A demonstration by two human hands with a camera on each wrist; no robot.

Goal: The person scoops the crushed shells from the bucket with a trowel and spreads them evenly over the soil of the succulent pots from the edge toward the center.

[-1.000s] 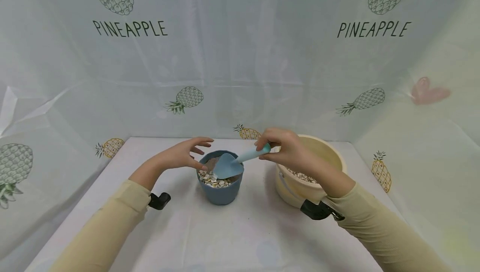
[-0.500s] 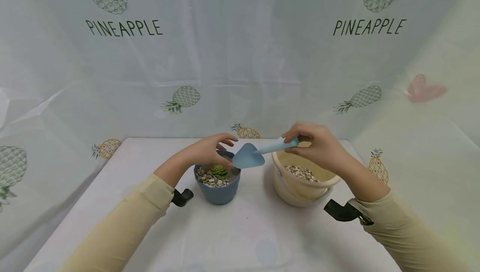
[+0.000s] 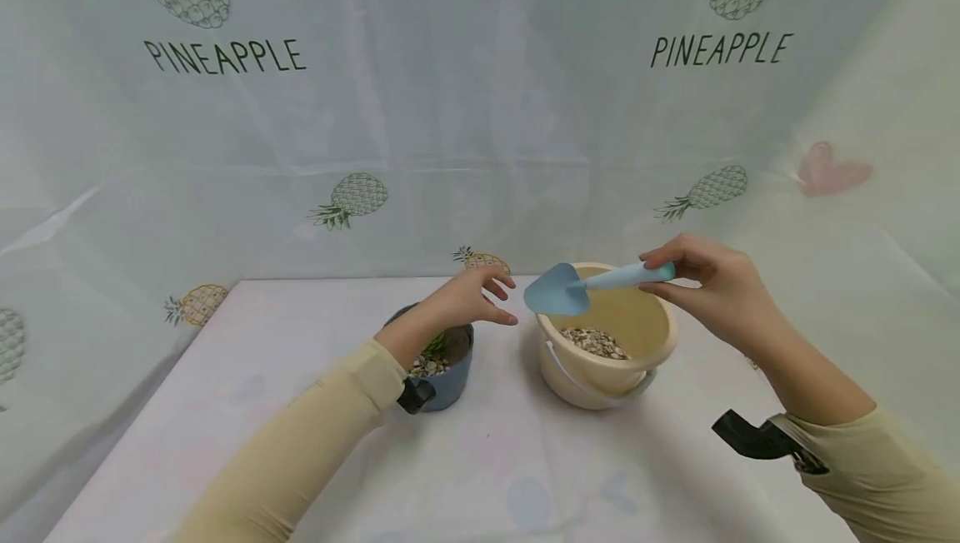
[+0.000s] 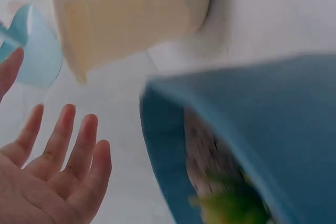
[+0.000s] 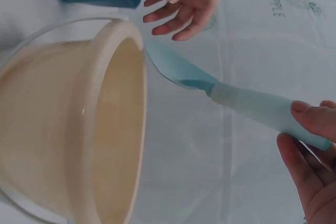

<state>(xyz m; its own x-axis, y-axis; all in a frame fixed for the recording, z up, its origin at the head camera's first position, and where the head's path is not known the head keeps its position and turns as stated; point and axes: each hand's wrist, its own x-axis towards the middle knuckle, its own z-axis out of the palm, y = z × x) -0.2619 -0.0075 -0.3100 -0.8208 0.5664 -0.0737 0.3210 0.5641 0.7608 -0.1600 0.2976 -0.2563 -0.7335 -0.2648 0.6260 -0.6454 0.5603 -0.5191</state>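
Observation:
My right hand point(image 3: 712, 285) pinches the end of the pale handle of a light blue trowel point(image 3: 558, 291), whose blade hangs over the left rim of a cream bucket point(image 3: 652, 343). Pebbles point(image 3: 595, 343) lie in the bottom of that bucket. Over the blue pot point(image 3: 450, 385) reaches my left hand point(image 3: 467, 297), fingers loosely bent, holding nothing, fingertips pointing at the trowel blade. The left forearm hides part of the pot. Inside the pot sit a green succulent point(image 4: 233, 208) and small pebbles point(image 3: 427, 366).
Both containers stand on a table with a pale cloth point(image 3: 480, 476). Behind and beside it hangs a whitish sheet point(image 3: 450, 110) printed with pineapples. The bucket's wire handle point(image 3: 577, 381) hangs down its front. A black wrist camera mount point(image 3: 757, 439) sticks out below the right wrist.
The trowel has moved right in my right hand, from over the pot to over the bucket's rim, uncovering the succulent. My left hand has followed rightward across the pot.

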